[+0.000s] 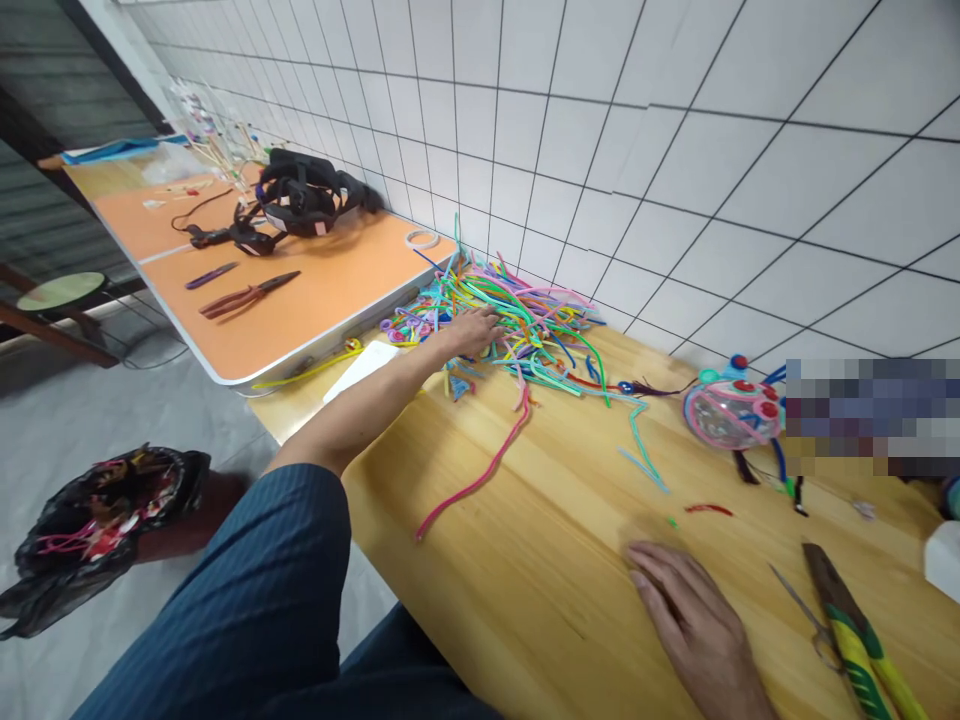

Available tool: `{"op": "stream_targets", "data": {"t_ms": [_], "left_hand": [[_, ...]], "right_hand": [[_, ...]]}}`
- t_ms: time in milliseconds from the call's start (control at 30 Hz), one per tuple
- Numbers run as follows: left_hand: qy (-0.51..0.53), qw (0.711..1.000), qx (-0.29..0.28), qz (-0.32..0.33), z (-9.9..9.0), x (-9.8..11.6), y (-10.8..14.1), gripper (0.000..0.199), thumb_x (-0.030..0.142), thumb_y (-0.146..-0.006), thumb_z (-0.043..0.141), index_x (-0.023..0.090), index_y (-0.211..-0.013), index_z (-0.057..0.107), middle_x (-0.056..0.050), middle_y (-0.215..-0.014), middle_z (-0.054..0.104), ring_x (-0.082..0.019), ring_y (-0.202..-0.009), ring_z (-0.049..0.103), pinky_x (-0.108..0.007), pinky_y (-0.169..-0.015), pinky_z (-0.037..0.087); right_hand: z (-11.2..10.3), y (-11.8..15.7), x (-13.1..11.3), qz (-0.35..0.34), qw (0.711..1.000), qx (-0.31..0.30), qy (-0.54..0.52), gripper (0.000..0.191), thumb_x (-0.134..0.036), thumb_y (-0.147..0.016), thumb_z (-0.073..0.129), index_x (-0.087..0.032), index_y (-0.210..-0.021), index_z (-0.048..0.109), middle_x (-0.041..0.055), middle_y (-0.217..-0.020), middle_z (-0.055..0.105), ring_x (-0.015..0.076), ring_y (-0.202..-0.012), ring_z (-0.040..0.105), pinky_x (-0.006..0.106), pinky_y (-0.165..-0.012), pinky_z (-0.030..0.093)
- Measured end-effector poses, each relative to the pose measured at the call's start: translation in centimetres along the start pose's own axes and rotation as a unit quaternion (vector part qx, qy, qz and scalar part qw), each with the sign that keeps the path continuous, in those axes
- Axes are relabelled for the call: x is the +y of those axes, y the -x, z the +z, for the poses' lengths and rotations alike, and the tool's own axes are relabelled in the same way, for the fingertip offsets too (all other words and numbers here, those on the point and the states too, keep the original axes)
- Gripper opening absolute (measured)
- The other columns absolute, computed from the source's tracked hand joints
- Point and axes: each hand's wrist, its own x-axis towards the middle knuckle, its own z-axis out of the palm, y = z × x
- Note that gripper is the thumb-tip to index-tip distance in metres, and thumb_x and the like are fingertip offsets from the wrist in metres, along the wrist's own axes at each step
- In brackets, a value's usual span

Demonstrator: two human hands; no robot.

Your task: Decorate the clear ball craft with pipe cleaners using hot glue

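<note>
My left hand reaches across to a tangled heap of coloured pipe cleaners by the tiled wall. It lies on the near left side of the heap, fingers loosely spread on the stems, fingertips partly hidden. No stem is visibly gripped. My right hand rests palm down on the wooden table, fingers stretched out, holding nothing. Between the hands trails a pink-red pipe cleaner. Beyond my right hand lie a short red piece and a bent green pipe cleaner.
Yellow-green handled pliers and small scissors lie right of my right hand. A round pink-rimmed craft piece stands near the wall. The orange table holds red-handled pliers and black headgear. A bagged bin stands left.
</note>
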Motion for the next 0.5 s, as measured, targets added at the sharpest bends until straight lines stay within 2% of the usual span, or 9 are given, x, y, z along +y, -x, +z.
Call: {"op": "stream_targets", "data": {"t_ms": [100, 200, 300, 367, 433, 500], "left_hand": [[-0.018, 1.0, -0.016, -0.005, 0.8, -0.6, 1.0, 0.027, 0.033, -0.106, 0.056, 0.021, -0.122, 0.074, -0.012, -0.136, 0.075, -0.027, -0.136, 0.066, -0.037, -0.118, 0.049], [-0.039, 0.999, -0.003, -0.036, 0.8, -0.8, 0.6, 0.037, 0.033, -0.111, 0.046, 0.015, -0.134, 0.069, -0.018, -0.138, 0.073, -0.03, -0.132, 0.067, -0.042, -0.117, 0.049], [-0.059, 0.996, 0.034, -0.06, 0.6, -0.7, -0.7, 0.047, 0.025, -0.11, 0.041, 0.01, -0.151, 0.058, -0.023, -0.155, 0.062, -0.034, -0.14, 0.061, -0.048, -0.12, 0.046], [-0.069, 0.995, 0.047, -0.053, 0.6, -0.6, -1.6, 0.054, 0.022, -0.107, 0.044, 0.012, -0.159, 0.052, -0.021, -0.168, 0.053, -0.036, -0.147, 0.055, -0.05, -0.123, 0.043], [-0.076, 0.996, 0.042, -0.039, 0.9, -0.5, -2.1, 0.054, 0.022, -0.105, 0.049, 0.017, -0.157, 0.057, -0.017, -0.166, 0.056, -0.037, -0.145, 0.056, -0.051, -0.121, 0.044], [-0.081, 0.996, 0.034, -0.034, 1.3, -0.4, -2.3, 0.045, 0.023, -0.104, 0.051, 0.018, -0.146, 0.068, -0.016, -0.153, 0.068, -0.037, -0.138, 0.06, -0.052, -0.117, 0.047]], "right_hand": [[0.0, 0.1, 0.1, 0.003, 1.0, -0.004, 0.003, 0.019, -0.024, -0.109, 0.061, -0.027, -0.12, 0.076, 0.0053, -0.107, 0.086, 0.0245, -0.092, 0.084, 0.041, -0.082, 0.07], [-0.1, 0.1, 0.1, 0.003, 1.0, -0.004, 0.009, 0.019, -0.025, -0.11, 0.06, -0.027, -0.12, 0.076, 0.005, -0.106, 0.086, 0.0231, -0.092, 0.084, 0.039, -0.082, 0.069], [-0.2, -0.2, -0.1, -0.002, 1.0, -0.008, 0.012, 0.019, -0.025, -0.112, 0.058, -0.024, -0.118, 0.076, 0.0053, -0.106, 0.085, 0.0206, -0.093, 0.083, 0.036, -0.084, 0.067], [-0.3, -0.3, -0.2, -0.006, 1.0, -0.01, 0.015, 0.018, -0.024, -0.112, 0.058, -0.023, -0.117, 0.075, 0.0057, -0.106, 0.084, 0.0193, -0.094, 0.083, 0.034, -0.086, 0.066], [-0.3, -0.4, -0.3, -0.009, 1.0, -0.007, 0.019, 0.018, -0.023, -0.113, 0.057, -0.022, -0.117, 0.075, 0.0061, -0.105, 0.084, 0.0188, -0.094, 0.082, 0.033, -0.087, 0.066], [-0.3, -0.5, -0.3, -0.012, 1.0, -0.007, 0.023, 0.019, -0.024, -0.113, 0.057, -0.022, -0.117, 0.075, 0.0065, -0.105, 0.084, 0.0189, -0.094, 0.082, 0.033, -0.087, 0.065]]}}
